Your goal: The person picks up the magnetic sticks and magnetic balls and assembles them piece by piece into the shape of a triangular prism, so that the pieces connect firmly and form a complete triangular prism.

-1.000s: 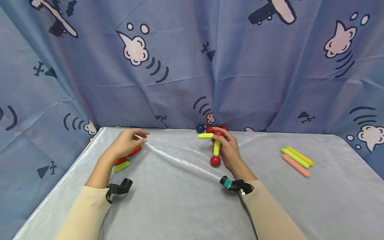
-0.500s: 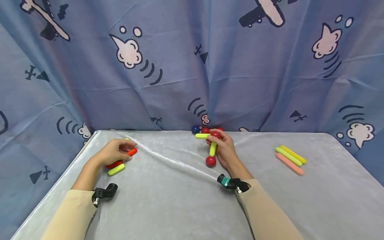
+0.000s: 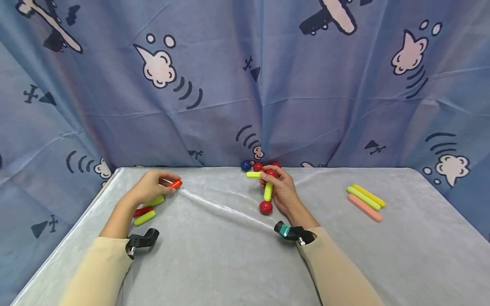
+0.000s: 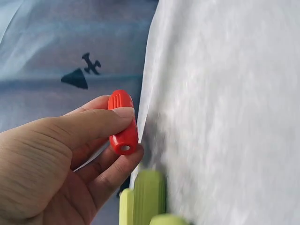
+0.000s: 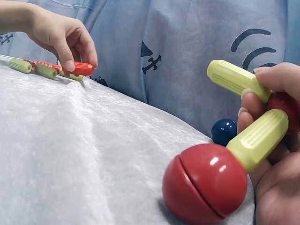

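Note:
My left hand [image 3: 152, 187] pinches a short red rod [image 4: 123, 124] between thumb and fingers, just above the table. Under that hand lie several short rods, among them a yellow-green rod [image 3: 144, 218] and a red rod [image 3: 143, 211]. My right hand [image 3: 285, 191] grips a joined piece: two yellow-green rods meet at a red ball [image 3: 271, 173] partly covered by the fingers. One rod [image 5: 234, 77] points left. The other rod [image 5: 259, 139] runs down to a second red ball [image 5: 205, 183] at its end.
Behind the right hand, a blue ball [image 3: 246, 165] and red balls [image 3: 258, 167] sit by the table's back edge. To the right lie a yellow-green rod [image 3: 363, 198], a yellow rod [image 3: 368, 195] and an orange rod [image 3: 365, 208]. A patterned blue curtain [image 3: 214, 85] hangs behind.
The left hand has reached down to the pile, taken a red rod and lifted it slightly, moving right. The right hand still holds the joined piece. The head view has shifted a little.

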### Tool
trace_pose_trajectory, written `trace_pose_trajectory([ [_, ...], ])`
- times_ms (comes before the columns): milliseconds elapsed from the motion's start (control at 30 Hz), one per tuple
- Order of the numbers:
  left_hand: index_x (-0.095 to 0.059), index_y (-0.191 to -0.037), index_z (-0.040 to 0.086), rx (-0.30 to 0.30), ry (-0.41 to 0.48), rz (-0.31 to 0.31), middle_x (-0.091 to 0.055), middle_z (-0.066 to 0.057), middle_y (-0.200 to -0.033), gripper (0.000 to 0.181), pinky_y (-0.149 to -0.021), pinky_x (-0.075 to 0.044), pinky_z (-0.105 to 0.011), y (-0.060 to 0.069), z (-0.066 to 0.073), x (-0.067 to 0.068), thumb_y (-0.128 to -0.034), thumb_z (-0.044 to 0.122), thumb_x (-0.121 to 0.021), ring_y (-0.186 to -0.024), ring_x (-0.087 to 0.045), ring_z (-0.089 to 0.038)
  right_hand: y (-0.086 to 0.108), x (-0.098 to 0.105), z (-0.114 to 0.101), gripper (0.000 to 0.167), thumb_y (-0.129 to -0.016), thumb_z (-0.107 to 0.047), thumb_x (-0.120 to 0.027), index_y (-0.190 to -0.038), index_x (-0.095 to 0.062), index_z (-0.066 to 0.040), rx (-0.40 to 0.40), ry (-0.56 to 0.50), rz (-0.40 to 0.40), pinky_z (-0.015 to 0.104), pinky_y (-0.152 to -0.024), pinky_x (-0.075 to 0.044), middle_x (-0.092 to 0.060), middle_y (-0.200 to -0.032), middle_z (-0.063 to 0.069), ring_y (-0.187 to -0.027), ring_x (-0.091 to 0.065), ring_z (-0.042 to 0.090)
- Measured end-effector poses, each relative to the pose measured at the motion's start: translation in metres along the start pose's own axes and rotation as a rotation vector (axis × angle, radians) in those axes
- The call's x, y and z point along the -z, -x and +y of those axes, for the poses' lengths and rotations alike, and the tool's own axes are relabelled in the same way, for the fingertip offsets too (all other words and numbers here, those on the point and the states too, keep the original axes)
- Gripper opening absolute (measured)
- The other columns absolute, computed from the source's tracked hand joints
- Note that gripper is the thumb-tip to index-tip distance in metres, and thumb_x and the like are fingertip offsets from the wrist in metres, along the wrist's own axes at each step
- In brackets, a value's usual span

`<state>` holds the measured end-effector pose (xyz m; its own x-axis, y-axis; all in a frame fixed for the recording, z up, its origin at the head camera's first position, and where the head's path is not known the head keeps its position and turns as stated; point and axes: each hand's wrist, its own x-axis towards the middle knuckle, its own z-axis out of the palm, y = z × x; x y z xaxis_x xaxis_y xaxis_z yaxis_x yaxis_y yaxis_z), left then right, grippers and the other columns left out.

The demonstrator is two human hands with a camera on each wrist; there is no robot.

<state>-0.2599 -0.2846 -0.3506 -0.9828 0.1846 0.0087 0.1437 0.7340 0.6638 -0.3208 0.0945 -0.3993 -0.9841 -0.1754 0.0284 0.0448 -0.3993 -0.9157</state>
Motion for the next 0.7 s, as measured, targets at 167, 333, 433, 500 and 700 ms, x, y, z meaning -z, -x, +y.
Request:
trace_pose_trajectory([
  [167,-0.066,-0.128,-0.002,-0.016,0.021,-0.011,-0.07,-0.023,-0.123,0.042,-0.08,-0.053,-0.024,-0.005,0.005,-0.009,-0.0867,0.003,-0.072,-0.108,-0.07,-0.033,0.0,0.0,-0.001,0.019,-0.095,0.0,-0.063,-0.113,-0.061,-0.003,-0.013,0.01,0.01,0.023,-0.073,-0.059,-0.061,-0.103,0.003,-0.072,-0.063,0.014],
  [333,-0.068,-0.126,0.0,-0.01,-0.013,-0.01,-0.07,-0.021,-0.123,0.04,-0.085,-0.053,-0.03,-0.008,0.003,-0.016,-0.0864,0.003,-0.072,-0.109,-0.07,-0.033,-0.001,-0.001,-0.002,0.024,-0.101,-0.009,-0.055,-0.121,-0.058,0.004,-0.017,-0.003,0.005,0.023,-0.072,-0.059,-0.06,-0.103,0.004,-0.072,-0.062,0.014],
  [433,-0.069,-0.125,0.001,0.004,-0.018,0.006,-0.071,-0.021,-0.122,0.039,-0.085,-0.053,-0.03,-0.008,0.005,-0.019,-0.0861,0.002,-0.071,-0.108,-0.069,-0.033,-0.001,-0.001,-0.002,0.02,-0.101,-0.007,-0.053,-0.117,-0.057,0.004,-0.02,-0.032,-0.008,0.022,-0.072,-0.059,-0.06,-0.101,0.003,-0.073,-0.063,0.014],
  [500,-0.069,-0.124,0.0,-0.003,-0.003,0.02,-0.071,-0.021,-0.12,0.038,-0.083,-0.053,-0.029,-0.009,0.008,-0.022,-0.0854,0.001,-0.071,-0.106,-0.07,-0.032,-0.001,0.0,-0.001,0.013,-0.099,-0.001,-0.055,-0.111,-0.058,0.002,-0.02,-0.053,-0.006,0.022,-0.072,-0.059,-0.062,-0.097,0.003,-0.073,-0.064,0.014],
  [700,-0.065,-0.129,-0.003,-0.094,0.115,0.026,-0.071,-0.023,-0.119,0.042,-0.082,-0.055,-0.026,-0.019,0.041,-0.049,-0.0871,0.001,-0.071,-0.107,-0.069,-0.035,-0.002,-0.002,0.0,0.023,-0.094,0.009,-0.059,-0.115,-0.055,0.005,-0.005,-0.063,0.039,0.022,-0.075,-0.06,-0.062,-0.1,0.004,-0.077,-0.067,0.013],
])
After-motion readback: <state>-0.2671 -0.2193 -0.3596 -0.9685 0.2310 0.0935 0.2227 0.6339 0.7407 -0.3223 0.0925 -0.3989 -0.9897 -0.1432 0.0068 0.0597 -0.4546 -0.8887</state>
